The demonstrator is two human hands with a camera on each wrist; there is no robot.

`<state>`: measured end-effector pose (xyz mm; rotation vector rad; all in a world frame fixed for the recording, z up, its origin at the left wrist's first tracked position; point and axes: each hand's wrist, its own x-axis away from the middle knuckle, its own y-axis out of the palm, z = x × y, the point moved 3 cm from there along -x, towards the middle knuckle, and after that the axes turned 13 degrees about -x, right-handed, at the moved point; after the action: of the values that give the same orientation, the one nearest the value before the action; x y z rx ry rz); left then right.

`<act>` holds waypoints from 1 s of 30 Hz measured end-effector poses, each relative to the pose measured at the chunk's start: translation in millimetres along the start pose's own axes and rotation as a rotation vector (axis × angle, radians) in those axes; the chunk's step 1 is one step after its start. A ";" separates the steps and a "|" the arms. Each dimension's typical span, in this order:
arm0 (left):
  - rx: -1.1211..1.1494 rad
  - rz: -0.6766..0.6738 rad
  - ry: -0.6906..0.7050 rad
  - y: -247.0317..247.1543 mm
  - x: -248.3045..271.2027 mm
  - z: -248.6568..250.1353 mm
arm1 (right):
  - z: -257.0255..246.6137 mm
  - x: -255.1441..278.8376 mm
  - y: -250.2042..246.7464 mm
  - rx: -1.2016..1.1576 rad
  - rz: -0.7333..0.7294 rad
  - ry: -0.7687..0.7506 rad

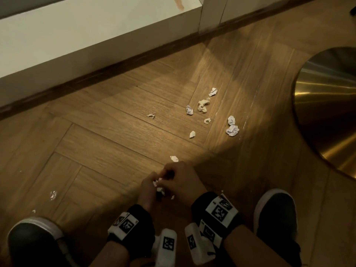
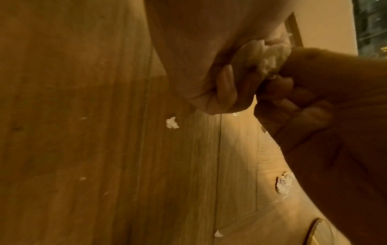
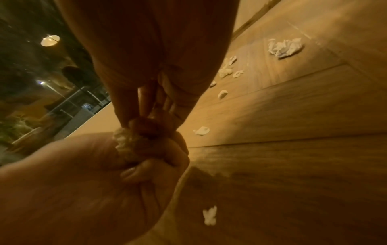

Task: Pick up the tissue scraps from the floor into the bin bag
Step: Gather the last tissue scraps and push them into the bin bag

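My two hands meet low over the wooden floor, between my feet. The left hand [image 1: 152, 186] curls its fingers round a white wad of tissue scraps [image 2: 270, 54]. My right hand [image 1: 170, 176] pinches the same wad [image 3: 123, 139] from the other side. Several more tissue scraps lie on the floor ahead: one just past my knuckles [image 1: 174, 158], a crumpled pair at the right [image 1: 232, 130], and a cluster further out [image 1: 203, 106]. A small scrap [image 3: 210, 215] lies under my hands. No bin bag is in view.
A white cabinet base [image 1: 96, 35] with a dark skirting strip runs across the back. A round brass base [image 1: 327, 112] fills the right side. My dark shoes [image 1: 32, 241] [image 1: 277, 214] flank my hands. A tiny shiny bit [image 1: 53, 195] lies at the left.
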<state>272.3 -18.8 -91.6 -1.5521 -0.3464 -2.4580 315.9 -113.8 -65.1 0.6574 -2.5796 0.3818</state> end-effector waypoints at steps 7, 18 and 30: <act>0.173 0.021 -0.065 -12.1 15.2 -33.1 | 19.5 29.6 37.0 0.245 -0.068 -0.071; -0.236 0.130 -0.001 -48.5 1.4 -44.0 | 34.2 37.5 1.3 0.048 0.169 -0.069; -1.214 0.249 0.735 -17.6 -26.3 37.6 | 66.7 34.7 16.7 0.393 0.092 0.088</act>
<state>310.2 10.9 -101.3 -0.6216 1.5602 -2.8382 256.6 -137.3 -108.3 0.6358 -2.4746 0.9423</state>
